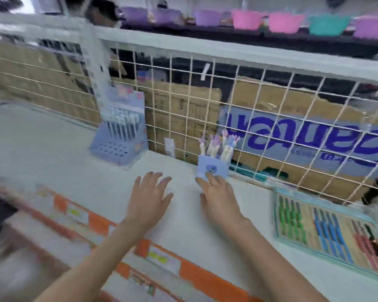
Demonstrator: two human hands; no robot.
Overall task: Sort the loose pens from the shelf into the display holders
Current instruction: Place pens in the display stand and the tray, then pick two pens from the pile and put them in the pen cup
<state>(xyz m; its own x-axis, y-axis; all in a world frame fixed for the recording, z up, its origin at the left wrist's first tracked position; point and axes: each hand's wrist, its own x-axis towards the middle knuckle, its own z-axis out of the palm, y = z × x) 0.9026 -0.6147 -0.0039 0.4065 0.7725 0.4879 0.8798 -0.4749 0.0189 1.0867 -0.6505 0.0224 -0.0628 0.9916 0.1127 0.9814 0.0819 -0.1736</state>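
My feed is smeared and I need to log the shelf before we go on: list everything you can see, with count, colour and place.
shelf: one, white, bare near the left hand.
tiered pen stand: one, pale blue, back left by the grid, a row of dark pens upright in it.
small pen box: one, pale blue, centre back, pastel-topped pens standing in it; count too blurred.
flat pen tray: one, teal-rimmed, right, holding green, blue and red pens in rows.
wire grid: one, white, behind the shelf, cardboard boxes beyond.
small tubs: a row, purple, pink, teal, top ledge.
hands: left hand flat over the shelf; right hand with fingertips at the small pen box.
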